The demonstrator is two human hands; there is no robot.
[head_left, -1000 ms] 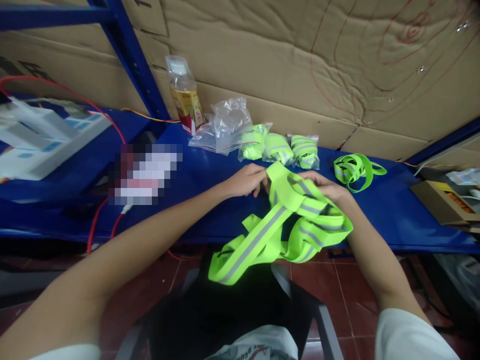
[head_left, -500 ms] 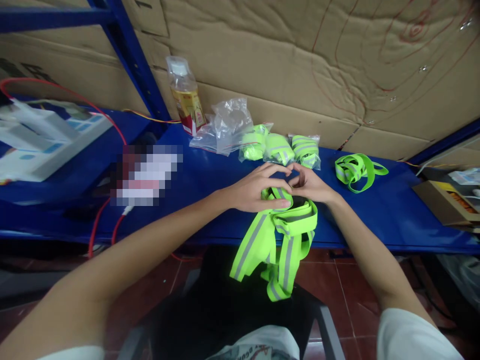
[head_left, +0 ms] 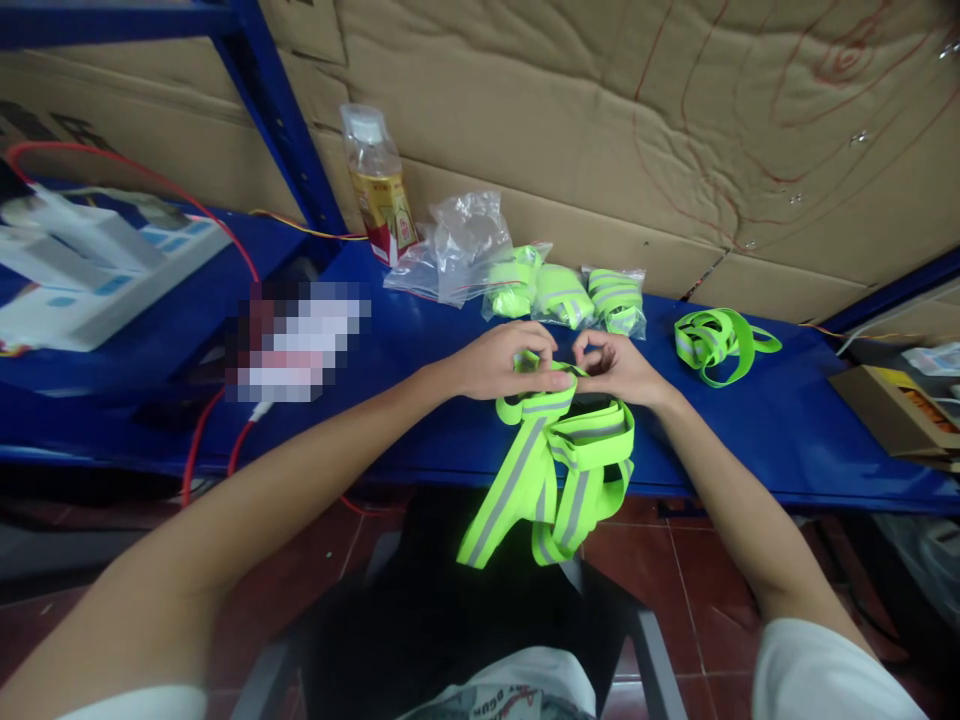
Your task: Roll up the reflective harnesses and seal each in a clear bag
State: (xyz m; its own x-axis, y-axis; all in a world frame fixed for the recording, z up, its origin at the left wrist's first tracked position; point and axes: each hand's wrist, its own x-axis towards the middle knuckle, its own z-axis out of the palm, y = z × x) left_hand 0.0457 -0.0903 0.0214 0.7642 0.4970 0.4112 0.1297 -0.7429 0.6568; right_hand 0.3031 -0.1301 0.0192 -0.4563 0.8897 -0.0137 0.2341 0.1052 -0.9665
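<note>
A neon-yellow reflective strap (head_left: 510, 470) with a grey stripe hangs in loops from both hands, over the table's front edge. My left hand (head_left: 510, 362) is closed on its upper folds, thumb lying along the band. Close by on the right, my right hand (head_left: 616, 368) pinches the strap's top, fingers curled; its exact grip is partly hidden behind the loops. Beyond the hands lie several bundled straps in clear bags, among them one bagged strap (head_left: 617, 300) on the right. Another loose coiled strap (head_left: 716, 343) rests farther right.
Empty clear zip bags (head_left: 469, 245) lie beside a bottle (head_left: 381, 205) at the back. At left are a white power strip (head_left: 112, 290) and red cables. An open cardboard box (head_left: 896, 410) stands at right on the blue table (head_left: 420, 430). Cardboard walls the back.
My left hand has shifted slightly left and drawn its fingers in, leaving a gap between the hands. The strap's upper folds have shifted with it, and a lower loop has risen a little.
</note>
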